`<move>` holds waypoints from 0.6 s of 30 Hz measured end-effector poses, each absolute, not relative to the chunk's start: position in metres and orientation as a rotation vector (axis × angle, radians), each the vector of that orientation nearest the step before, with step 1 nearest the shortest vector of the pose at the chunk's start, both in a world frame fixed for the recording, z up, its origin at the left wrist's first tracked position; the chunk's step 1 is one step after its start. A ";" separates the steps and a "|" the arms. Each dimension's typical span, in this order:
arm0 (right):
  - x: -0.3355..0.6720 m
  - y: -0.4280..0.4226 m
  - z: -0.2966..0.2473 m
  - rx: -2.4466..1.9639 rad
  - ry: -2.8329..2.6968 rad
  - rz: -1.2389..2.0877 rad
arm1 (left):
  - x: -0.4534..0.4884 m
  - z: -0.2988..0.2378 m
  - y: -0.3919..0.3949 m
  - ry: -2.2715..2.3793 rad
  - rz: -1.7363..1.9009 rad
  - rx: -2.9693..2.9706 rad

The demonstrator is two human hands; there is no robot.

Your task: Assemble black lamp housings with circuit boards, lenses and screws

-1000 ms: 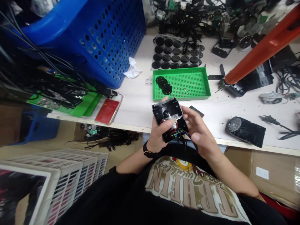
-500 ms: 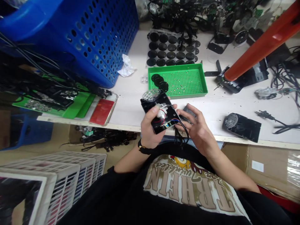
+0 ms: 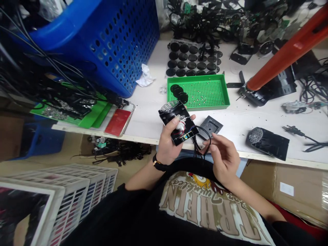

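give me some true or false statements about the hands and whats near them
1. The left hand holds a black unit with wires hanging from it. True.
2. The right hand grips that unit too. False: it is apart from the unit, beside the wires.
3. A watch is on the right wrist. False: it is on the left wrist.
4. A green tray holds black discs. True.
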State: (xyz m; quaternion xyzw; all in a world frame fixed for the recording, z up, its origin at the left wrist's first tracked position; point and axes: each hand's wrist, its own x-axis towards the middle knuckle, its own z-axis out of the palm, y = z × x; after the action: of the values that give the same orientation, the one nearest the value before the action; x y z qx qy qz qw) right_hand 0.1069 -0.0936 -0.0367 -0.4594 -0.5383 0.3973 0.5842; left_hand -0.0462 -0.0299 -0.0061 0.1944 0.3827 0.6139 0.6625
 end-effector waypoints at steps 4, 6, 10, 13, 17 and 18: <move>0.112 -0.086 -0.028 -1.133 -1.378 0.812 | -0.045 -0.015 -0.042 0.843 1.346 0.445; 0.114 -0.085 -0.025 -1.162 -1.454 0.736 | -0.044 -0.021 -0.047 0.877 1.370 0.461; 0.115 -0.080 -0.016 -1.248 -1.552 0.581 | -0.040 -0.027 -0.057 0.966 1.378 0.470; 0.114 -0.076 -0.010 -1.253 -1.691 0.451 | -0.037 -0.025 -0.063 0.990 1.387 0.522; 0.110 -0.076 -0.008 -1.273 -1.850 0.263 | -0.033 -0.024 -0.067 0.990 1.450 0.626; 0.110 -0.076 -0.008 -1.286 -1.894 0.209 | -0.032 -0.025 -0.066 0.990 1.474 0.666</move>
State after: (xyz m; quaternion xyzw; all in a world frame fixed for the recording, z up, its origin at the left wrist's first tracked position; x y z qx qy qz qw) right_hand 0.1096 -0.0760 -0.0084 -0.5106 -0.7518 0.0829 0.4088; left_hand -0.0317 -0.0665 -0.0249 0.2853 0.4240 0.6314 0.5833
